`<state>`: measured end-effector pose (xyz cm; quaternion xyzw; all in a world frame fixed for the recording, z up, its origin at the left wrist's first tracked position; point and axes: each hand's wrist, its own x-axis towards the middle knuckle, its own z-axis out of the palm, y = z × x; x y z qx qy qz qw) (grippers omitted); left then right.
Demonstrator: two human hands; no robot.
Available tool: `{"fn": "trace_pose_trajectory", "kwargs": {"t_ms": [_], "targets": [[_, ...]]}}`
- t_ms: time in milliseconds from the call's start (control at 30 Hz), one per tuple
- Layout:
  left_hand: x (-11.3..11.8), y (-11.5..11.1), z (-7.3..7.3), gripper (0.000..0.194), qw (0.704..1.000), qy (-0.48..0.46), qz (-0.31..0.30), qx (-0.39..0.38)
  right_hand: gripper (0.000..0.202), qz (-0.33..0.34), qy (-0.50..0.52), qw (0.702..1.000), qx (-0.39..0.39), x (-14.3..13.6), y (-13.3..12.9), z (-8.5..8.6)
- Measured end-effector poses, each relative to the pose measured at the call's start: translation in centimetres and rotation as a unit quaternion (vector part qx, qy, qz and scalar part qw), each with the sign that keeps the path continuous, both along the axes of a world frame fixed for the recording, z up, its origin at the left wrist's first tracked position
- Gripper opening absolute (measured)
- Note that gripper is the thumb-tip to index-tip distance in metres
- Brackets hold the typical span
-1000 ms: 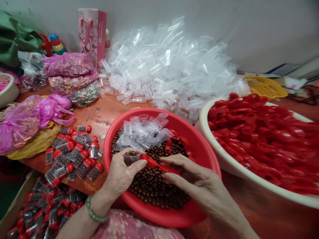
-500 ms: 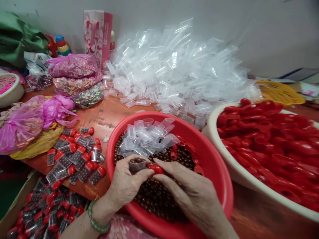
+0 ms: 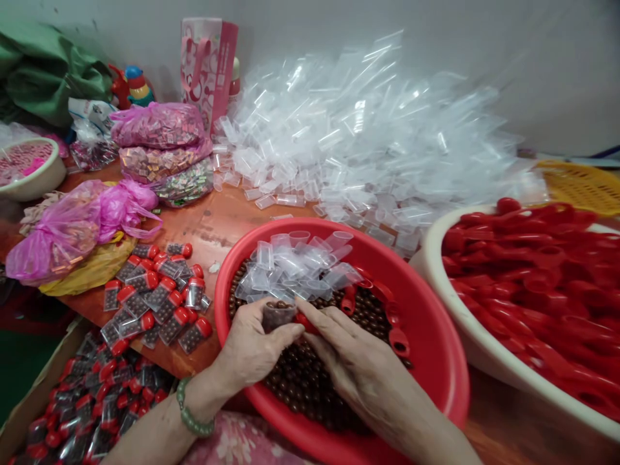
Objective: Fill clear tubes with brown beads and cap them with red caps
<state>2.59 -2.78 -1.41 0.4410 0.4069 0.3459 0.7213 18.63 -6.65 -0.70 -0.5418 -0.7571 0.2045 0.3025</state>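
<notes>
My left hand [image 3: 252,352] is closed around a clear plastic tube [image 3: 279,318] whose open mouth shows brown balls inside. Close beside it, my right hand [image 3: 356,358] pinches a red cap [image 3: 306,322], mostly hidden by the fingers. Both hands are over a red basin [image 3: 453,378] holding loose brown balls [image 3: 310,400]. On top of the balls, toward the far side, lies a heap of empty clear tubes [image 3: 293,268]. Several red caps [image 3: 399,341] rest along the basin's right inner wall.
At right stands a white basin [image 3: 433,258] heaped with red caps. Behind spreads a large pile of clear tubes [image 3: 358,142]. Filled, red-capped tubes [image 3: 159,297] lie on the table at left, with more in a box [image 3: 29,387] below. Pink bags [image 3: 159,126] stand farther back.
The whole view has swung slightly left, so things appear farther right. My right fingers now cover more of the red cap. The tube stays in my left hand.
</notes>
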Motion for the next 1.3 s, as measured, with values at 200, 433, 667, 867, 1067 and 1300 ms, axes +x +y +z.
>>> {"fn": "trace_pose_trajectory", "kwargs": {"t_ms": [200,433,667,867,1067,1300], "targets": [[-0.1,0.0,0.4,0.028,1.0,-0.01,-0.018,-0.004,0.035,0.034,0.046,0.998,-0.029,1.1,0.2,0.9],[-0.3,0.1,0.7,0.023,1.0,0.0,-0.009,-0.001,0.01,-0.026,0.108,0.994,-0.008,0.1,-0.4,1.0],[-0.2,0.2,0.5,0.035,0.999,-0.042,-0.002,-0.035,0.01,-0.058,0.185,0.981,-0.011,0.0,-0.9,0.1],[-0.3,0.4,0.0,0.045,0.989,-0.095,-0.04,-0.104,0.014,-0.217,0.362,0.901,-0.099,0.7,-0.6,0.3],[-0.5,-0.3,0.1,0.045,0.966,-0.193,-0.128,-0.115,0.017,-0.248,0.524,0.796,-0.174,0.4,0.2,1.5],[-1.0,0.1,1.9,0.027,0.977,-0.049,-0.197,0.068,0.026,-0.278,0.559,0.768,-0.143,0.3,0.4,1.4]]}}
